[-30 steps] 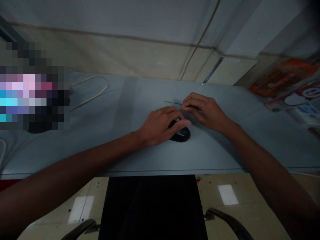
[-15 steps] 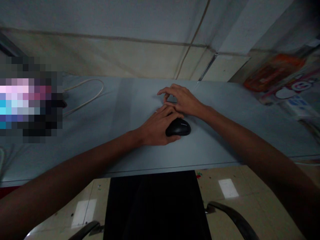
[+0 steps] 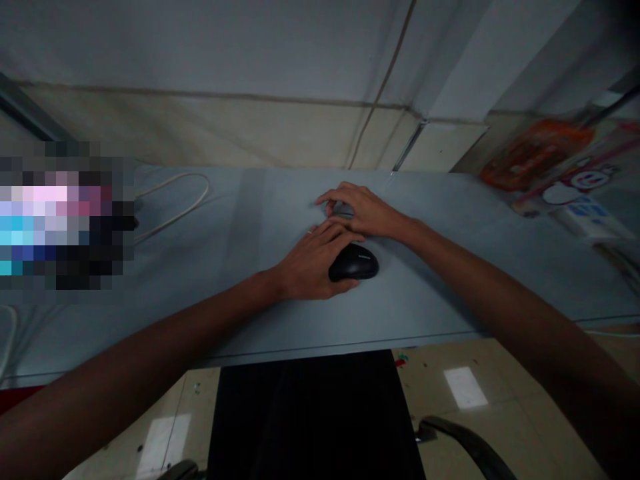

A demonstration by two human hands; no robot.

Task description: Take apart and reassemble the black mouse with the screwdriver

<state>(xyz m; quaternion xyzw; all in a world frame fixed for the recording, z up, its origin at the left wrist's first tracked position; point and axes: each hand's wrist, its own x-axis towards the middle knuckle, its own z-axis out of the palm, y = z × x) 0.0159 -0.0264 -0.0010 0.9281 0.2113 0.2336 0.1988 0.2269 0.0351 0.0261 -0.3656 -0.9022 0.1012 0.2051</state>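
Note:
A black computer mouse rests on the grey desk. My left hand is wrapped round its left part, thumb along the near side and fingers over the far side. Just beyond it, my right hand meets the left fingertips. Its fingers are bent into a loose ring, with one finger reaching out to the left. A small greyish patch with a dark edge shows inside that ring; whether it is an object or bare desk I cannot tell. The right thumb is partly hidden.
The desk runs along a tiled wall. A pale cable loops at the left beside a blurred-out screen. An orange package and a printed bag lie at the right. Below is a chair armrest.
The whole view has shifted slightly, so the desk sits a little lower. Both hands keep nearly the same pose, the left one still on the mouse.

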